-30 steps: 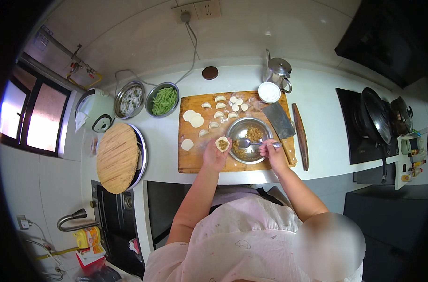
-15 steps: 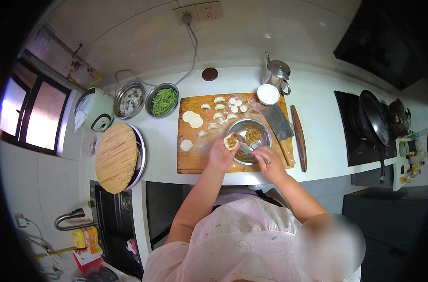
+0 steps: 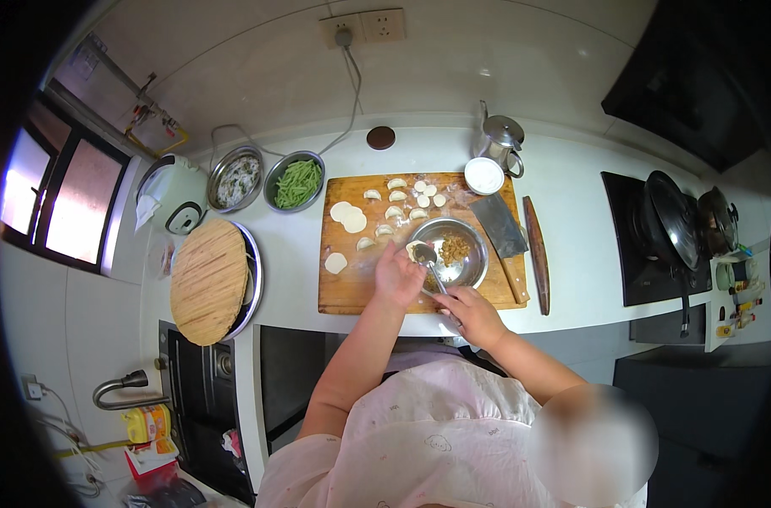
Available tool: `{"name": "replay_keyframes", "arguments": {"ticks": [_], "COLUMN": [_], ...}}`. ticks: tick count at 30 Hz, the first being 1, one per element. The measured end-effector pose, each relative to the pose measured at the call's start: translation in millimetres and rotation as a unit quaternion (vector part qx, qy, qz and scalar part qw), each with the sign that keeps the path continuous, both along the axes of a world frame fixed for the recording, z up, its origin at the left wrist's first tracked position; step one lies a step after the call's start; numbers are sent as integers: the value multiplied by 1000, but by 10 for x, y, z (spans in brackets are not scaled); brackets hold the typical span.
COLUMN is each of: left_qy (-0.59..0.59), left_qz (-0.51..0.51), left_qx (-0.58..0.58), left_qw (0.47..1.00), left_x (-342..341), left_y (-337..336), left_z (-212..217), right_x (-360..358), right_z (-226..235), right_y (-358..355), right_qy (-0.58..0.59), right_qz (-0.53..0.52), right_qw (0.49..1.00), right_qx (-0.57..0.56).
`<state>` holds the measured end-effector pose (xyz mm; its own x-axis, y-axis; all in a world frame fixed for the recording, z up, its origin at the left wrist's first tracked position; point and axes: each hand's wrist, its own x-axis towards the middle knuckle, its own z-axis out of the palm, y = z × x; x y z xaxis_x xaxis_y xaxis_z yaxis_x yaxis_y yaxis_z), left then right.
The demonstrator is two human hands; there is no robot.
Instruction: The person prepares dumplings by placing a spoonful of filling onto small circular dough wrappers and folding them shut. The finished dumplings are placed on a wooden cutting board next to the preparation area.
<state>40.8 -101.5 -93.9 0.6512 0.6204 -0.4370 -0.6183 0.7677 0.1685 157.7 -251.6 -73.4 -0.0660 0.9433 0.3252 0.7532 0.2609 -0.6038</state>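
My left hand [image 3: 399, 278], palm up, holds a dumpling wrapper [image 3: 412, 246] with filling on its fingers, over the left rim of a steel bowl [image 3: 471, 274]. In my right hand [image 3: 472, 315] is a metal spoon [image 3: 437, 276], its head pressed onto the wrapper and partly covering the filling. Brown minced filling [image 3: 455, 248] lies in the bowl. The bowl stands on a wooden cutting board [image 3: 343, 296]. Behind and left of it are several folded dumplings [image 3: 396, 183], small dough pieces [image 3: 423, 201] and flat round wrappers [image 3: 336, 263].
A cleaver [image 3: 499, 227] and a rolling pin [image 3: 535, 254] lie right of the bowl. A white bowl of flour [image 3: 484, 175] and a steel kettle [image 3: 502, 140] stand behind. Green beans [image 3: 298, 184] fill a bowl at back left. A round wooden lid [image 3: 206, 284] sits left; a stove [image 3: 627, 241] right.
The spoon has come from inside the bowl leftward onto the filling in the wrapper. My right hand has shifted slightly left and nearer to me.
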Motion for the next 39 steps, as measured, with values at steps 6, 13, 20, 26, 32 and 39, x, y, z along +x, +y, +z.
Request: {"name": "replay_keyframes", "arguments": {"ticks": [6, 13, 20, 26, 32, 39], "left_qy": [-13, 31, 66, 72, 74, 73], "left_qz": [40, -72, -170, -131, 49, 84], "left_qx": [12, 59, 133, 134, 42, 19], "left_qw": [999, 995, 974, 980, 995, 994], "left_x": [-151, -129, -101, -74, -198, -266], "left_y": [60, 54, 14, 5, 146, 166], "left_z": [-154, 33, 202, 168, -122, -462], "right_x": [190, 545, 619, 643, 461, 333], "right_z": [329, 408, 529, 512, 157, -313], "right_y": [-71, 46, 148, 181, 171, 282], "right_qy": [113, 358, 243, 209, 376, 179], "right_qz": [-75, -38, -1, 15, -150, -156], "right_qw": [990, 932, 968, 976, 910, 969], "right_qx": [41, -45, -69, -59, -87, -65]}}
